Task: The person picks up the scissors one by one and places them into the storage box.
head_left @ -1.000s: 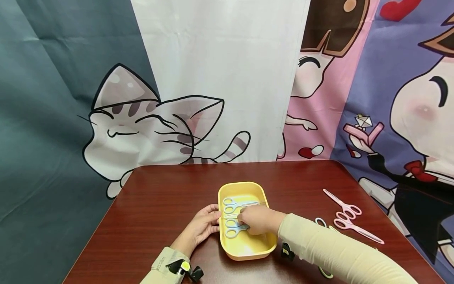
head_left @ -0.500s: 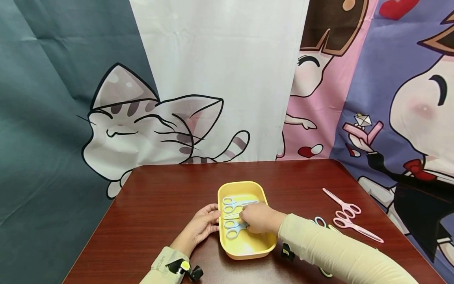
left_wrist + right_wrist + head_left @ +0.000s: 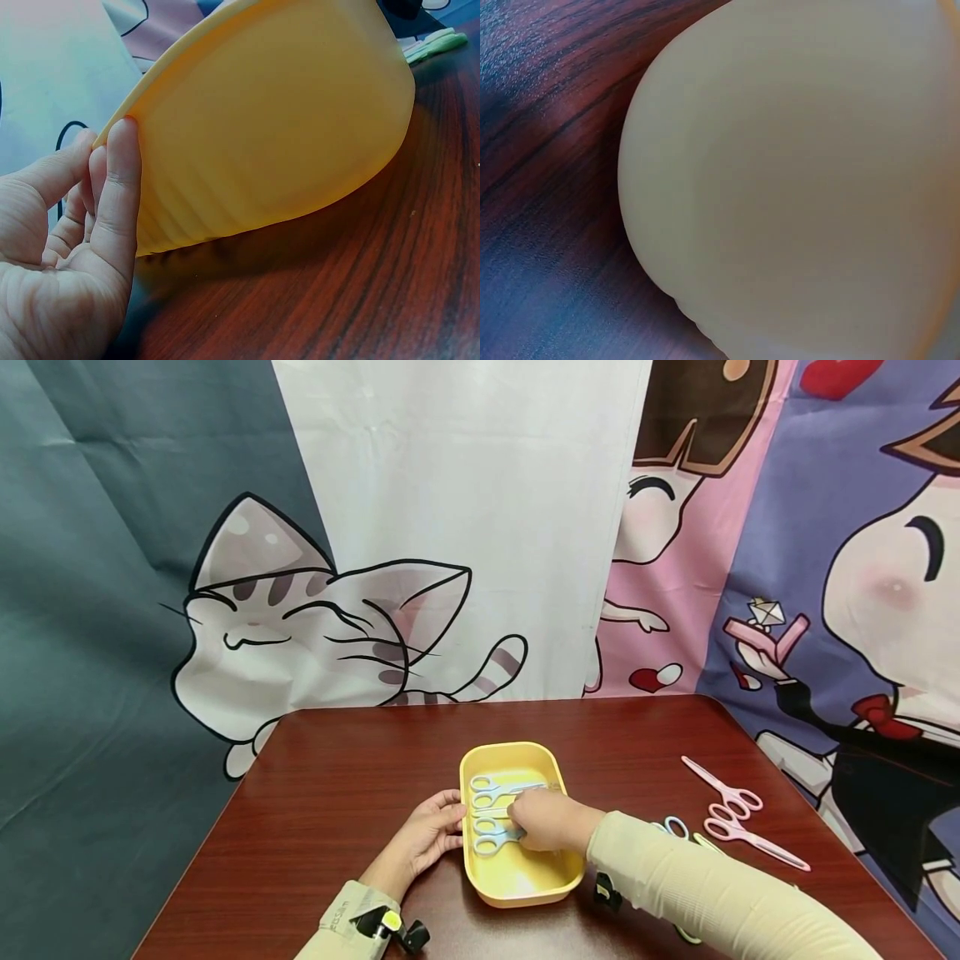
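A yellow plastic tray (image 3: 525, 889) stands on the table, with blue scissors lying crosswise in it. My left hand (image 3: 429, 827) is at the tray's left side; in the left wrist view its thumb and fingers (image 3: 124, 165) pinch the rim. My right hand (image 3: 551, 821) reaches down inside the tray and holds the lower blue scissors (image 3: 489, 845) near the blades, which it hides. Above these lie a slim pale blade (image 3: 491, 813) and the upper blue scissors (image 3: 483, 797). The right wrist view shows only the tray's outer wall (image 3: 780, 187).
Two pink scissors (image 3: 757, 842) lie on the brown table (image 3: 360, 760) at the right. Blue (image 3: 677, 827) and yellow (image 3: 707, 842) handle parts show beyond the right sleeve, and a green loop (image 3: 687, 935) below it. A printed cartoon curtain (image 3: 480, 485) hangs behind.
The lower blue scissors have shifted slightly within the tray, toward its far end, under my right hand. The left hand and the tray have stayed almost still.
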A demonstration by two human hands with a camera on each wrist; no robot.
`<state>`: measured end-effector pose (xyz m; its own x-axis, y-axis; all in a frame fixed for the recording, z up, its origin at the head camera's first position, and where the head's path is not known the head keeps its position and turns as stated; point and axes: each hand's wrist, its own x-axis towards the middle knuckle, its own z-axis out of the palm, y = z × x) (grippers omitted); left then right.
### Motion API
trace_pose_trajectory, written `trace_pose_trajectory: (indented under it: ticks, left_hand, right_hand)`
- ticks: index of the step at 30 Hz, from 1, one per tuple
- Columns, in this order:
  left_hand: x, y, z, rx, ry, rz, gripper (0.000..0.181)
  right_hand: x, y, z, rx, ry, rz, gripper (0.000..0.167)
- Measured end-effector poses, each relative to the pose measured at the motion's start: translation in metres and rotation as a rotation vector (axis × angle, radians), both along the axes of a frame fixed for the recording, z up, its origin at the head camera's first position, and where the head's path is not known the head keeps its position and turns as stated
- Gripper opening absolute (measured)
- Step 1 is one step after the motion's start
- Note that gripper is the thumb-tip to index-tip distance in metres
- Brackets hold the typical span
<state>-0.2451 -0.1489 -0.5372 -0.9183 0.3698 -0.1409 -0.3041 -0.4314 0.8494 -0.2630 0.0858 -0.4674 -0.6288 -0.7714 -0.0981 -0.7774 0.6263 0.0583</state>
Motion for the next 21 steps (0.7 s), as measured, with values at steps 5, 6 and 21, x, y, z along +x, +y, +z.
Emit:
trace_pose_trajectory:
  ticks: [5, 6, 21]
  left_hand:
    - [-0.0002, -0.0001, -0.0007, -0.006, -0.005, 0.003, 0.016]
    - [-0.0003, -0.0002, -0.0009, -0.008, -0.006, 0.003, 0.016]
    - [-0.0002, -0.0005, -0.0011, 0.004, 0.001, 0.0, 0.014]
  right_hand:
    - [-0.0007, 0.0019, 0.0001, -0.017, -0.003, 0.017, 0.032]
    - [-0.0006, 0.0023, 0.0003, -0.021, -0.001, 0.021, 0.032]
    - [0.0004, 0.0054, 0.0016, -0.053, -0.024, 0.012, 0.033]
